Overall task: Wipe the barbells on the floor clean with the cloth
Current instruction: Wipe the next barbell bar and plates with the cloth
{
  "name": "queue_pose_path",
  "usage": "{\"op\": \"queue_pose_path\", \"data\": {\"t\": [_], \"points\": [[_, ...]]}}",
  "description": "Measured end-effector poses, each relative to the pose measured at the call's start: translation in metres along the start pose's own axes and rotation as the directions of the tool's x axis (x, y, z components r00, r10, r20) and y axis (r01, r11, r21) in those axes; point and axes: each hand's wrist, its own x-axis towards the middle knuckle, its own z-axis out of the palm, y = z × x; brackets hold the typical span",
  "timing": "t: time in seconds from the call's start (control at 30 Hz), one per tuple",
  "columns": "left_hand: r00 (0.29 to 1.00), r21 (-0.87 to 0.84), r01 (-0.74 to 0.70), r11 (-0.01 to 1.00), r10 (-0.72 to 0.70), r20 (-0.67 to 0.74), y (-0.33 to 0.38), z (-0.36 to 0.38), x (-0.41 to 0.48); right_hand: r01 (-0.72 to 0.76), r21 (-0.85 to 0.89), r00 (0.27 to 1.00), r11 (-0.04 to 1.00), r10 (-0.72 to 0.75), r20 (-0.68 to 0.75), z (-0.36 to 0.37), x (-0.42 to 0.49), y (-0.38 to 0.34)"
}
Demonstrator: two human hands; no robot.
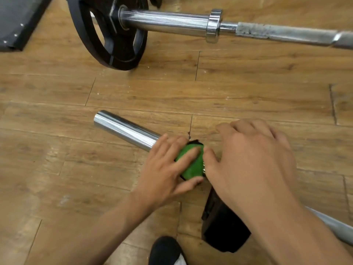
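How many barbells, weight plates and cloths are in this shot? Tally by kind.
Barbells: 2
Plates: 2 (the near one is partly hidden by an arm)
Cloth: 1
Total: 5

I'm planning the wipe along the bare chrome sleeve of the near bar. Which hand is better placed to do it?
Left. The left hand holds the green cloth around the chrome sleeve, on its bare side. The right hand sits on the other side of the cloth.
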Motion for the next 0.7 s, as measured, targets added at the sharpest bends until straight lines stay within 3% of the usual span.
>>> {"op": "queue_pose_path", "data": {"t": [0.1, 0.17, 0.3, 0.33, 0.4, 0.47, 0.53, 0.6, 0.7], "points": [[0.980, 0.044, 0.198, 0.979, -0.197, -0.029, -0.071, -0.012, 0.007, 0.063, -0.015, 0.995, 0.998, -0.064, -0.076, 0.002, -0.004, 0.005], [0.943, 0.047, 0.325, 0.945, -0.319, -0.095, -0.113, -0.022, 0.007, 0.090, -0.064, 0.994, 0.994, -0.093, -0.053, 0.001, -0.005, 0.006], [0.860, -0.070, 0.465, 0.883, -0.468, -0.203, -0.103, -0.014, 0.009, 0.052, -0.097, 0.999, 0.994, -0.051, 0.007, -0.010, 0.010, 0.001], [0.865, -0.071, 0.450, 0.890, -0.454, -0.212, -0.082, -0.009, 0.011, 0.036, -0.096, 0.998, 0.995, -0.030, 0.062, -0.014, 0.017, -0.001], [0.939, -0.052, 0.281, 0.958, -0.286, -0.192, -0.040, 0.003, 0.021, 0.000, -0.024, 0.990, 1.000, 0.004, 0.138, -0.021, 0.034, 0.003], [0.982, -0.033, 0.117, 0.993, -0.120, -0.147, -0.009, 0.013, 0.033, -0.042, 0.101, 0.993, 0.994, 0.030, 0.118, -0.025, 0.050, 0.013], [0.993, 0.022, 0.024, 0.999, -0.022, -0.116, -0.007, 0.017, 0.042, -0.063, 0.107, 0.992, 0.992, 0.051, 0.118, -0.027, 0.063, 0.021], [0.992, 0.084, 0.054, 0.995, -0.044, -0.115, -0.034, 0.015, 0.046, -0.073, 0.083, 0.987, 0.994, 0.060, 0.150, -0.026, 0.073, 0.028], [0.953, 0.115, 0.268, 0.957, -0.246, -0.174, -0.101, 0.004, 0.041, -0.068, 0.072, 0.992, 0.995, 0.060, 0.108, -0.024, 0.080, 0.031]]}}
